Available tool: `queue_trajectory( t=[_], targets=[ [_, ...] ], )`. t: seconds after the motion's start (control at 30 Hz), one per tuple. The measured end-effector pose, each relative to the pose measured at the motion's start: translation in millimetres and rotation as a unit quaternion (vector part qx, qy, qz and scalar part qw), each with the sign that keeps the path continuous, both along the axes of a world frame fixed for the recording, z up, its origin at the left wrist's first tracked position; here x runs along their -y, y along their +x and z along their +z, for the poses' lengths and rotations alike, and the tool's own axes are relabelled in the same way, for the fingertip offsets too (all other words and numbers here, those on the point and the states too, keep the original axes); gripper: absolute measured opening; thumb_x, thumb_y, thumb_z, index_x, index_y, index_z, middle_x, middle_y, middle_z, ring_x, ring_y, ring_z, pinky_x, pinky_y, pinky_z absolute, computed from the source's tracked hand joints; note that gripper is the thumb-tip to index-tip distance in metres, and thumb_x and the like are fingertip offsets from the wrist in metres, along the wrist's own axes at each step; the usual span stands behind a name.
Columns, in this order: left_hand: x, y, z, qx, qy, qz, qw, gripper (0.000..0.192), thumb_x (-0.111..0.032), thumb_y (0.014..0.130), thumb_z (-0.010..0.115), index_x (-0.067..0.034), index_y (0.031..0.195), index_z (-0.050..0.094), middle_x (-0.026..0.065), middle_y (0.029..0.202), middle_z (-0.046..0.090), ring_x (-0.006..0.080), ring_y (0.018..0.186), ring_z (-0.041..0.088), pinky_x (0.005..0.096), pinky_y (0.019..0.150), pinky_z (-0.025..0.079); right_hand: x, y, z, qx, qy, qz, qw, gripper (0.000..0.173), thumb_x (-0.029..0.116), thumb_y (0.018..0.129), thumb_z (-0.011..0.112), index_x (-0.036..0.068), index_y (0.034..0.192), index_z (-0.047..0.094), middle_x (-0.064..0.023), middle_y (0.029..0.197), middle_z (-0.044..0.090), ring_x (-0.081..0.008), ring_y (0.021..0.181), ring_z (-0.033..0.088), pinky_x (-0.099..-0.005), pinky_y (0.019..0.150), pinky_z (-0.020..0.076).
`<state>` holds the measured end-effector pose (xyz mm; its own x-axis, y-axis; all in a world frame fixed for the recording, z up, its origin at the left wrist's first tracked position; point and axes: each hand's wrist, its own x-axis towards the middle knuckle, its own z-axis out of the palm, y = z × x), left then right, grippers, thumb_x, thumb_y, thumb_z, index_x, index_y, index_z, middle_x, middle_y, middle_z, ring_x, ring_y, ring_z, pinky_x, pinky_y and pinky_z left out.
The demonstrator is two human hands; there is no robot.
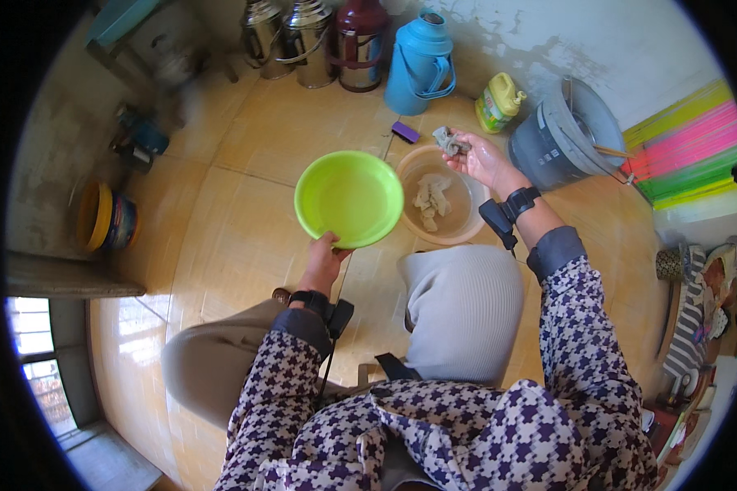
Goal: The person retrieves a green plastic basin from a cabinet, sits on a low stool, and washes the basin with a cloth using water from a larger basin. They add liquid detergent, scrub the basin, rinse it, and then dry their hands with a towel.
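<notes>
My left hand (324, 265) grips the near rim of a lime-green plastic basin (350, 199); no separate object shows inside it. In my right hand (482, 161) is a crumpled grey cloth (450, 141), held above the far edge of a peach-coloured basin (408, 224). That second basin stands on the floor just right of the green one. Inside it lies a wet, bunched pale cloth (431, 199) in what looks like water. A purple scrub brush (405, 132) rests on the floor behind the two basins.
Along the wall stand a blue thermos jug (419, 67), a maroon thermos flask (360, 49) and metal flasks (307, 46). A yellow detergent jug (497, 103) sits near a large grey bucket (549, 144). At the left is a yellow-rimmed tub (101, 218). My knees (464, 307) flank the near floor.
</notes>
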<state>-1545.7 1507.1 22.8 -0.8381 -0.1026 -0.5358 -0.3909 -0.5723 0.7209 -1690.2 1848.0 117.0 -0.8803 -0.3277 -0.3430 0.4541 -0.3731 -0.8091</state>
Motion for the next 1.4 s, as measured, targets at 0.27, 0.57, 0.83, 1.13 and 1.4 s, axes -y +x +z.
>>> queue_trajectory(
  t=[0.27,0.57,0.83,1.13,1.4],
  targets=[
    [30,20,-50,0.045,0.006,0.017,0.999,0.036,-0.005,0.085,0.045,0.001,0.120,0.044,0.0159,0.116,0.052,0.0341,0.105,0.055,0.0465,0.089,0.051,-72,-8,-31,0.016,0.031,-0.171,0.985,0.050,0.004,0.084,0.057,0.012,0.130,0.038,-0.0101,0.103,0.060,-0.0220,0.090,0.058,-0.0350,0.077,0.0512],
    [59,26,-72,0.037,-0.004,0.059,0.998,0.037,-0.003,0.085,0.047,-0.001,0.122,0.043,0.0145,0.119,0.051,0.0315,0.104,0.056,0.0436,0.089,0.051,-142,-28,-45,-0.027,0.065,-0.347,0.935,0.051,0.002,0.084,0.056,0.007,0.130,0.035,-0.0099,0.106,0.059,-0.0224,0.082,0.061,-0.0339,0.069,0.0547],
    [79,35,-86,0.008,-0.054,0.041,0.998,0.032,-0.008,0.091,0.049,-0.001,0.122,0.046,0.0136,0.116,0.054,0.0292,0.102,0.058,0.0394,0.086,0.052,-148,-39,-33,-0.062,0.029,-0.389,0.919,0.035,0.002,0.083,0.054,0.007,0.117,0.047,-0.0097,0.101,0.060,-0.0228,0.078,0.061,-0.0344,0.068,0.0556],
    [97,65,-83,0.037,-0.080,-0.002,0.996,0.027,-0.013,0.095,0.046,0.000,0.118,0.048,0.0147,0.115,0.056,0.0289,0.102,0.058,0.0394,0.090,0.051,-160,-30,-30,-0.025,-0.039,-0.453,0.890,0.043,0.002,0.085,0.051,0.014,0.125,0.042,-0.0106,0.107,0.057,-0.0280,0.089,0.059,-0.0378,0.075,0.0541],
    [102,70,-79,0.028,-0.081,-0.004,0.996,0.027,-0.013,0.094,0.045,-0.003,0.119,0.047,0.0143,0.113,0.056,0.0297,0.094,0.061,0.0377,0.083,0.052,-162,-30,9,-0.057,-0.045,-0.405,0.911,0.033,0.023,0.088,0.048,0.018,0.120,0.050,-0.0097,0.106,0.058,-0.0261,0.087,0.060,-0.0412,0.074,0.0539]
  ],
)
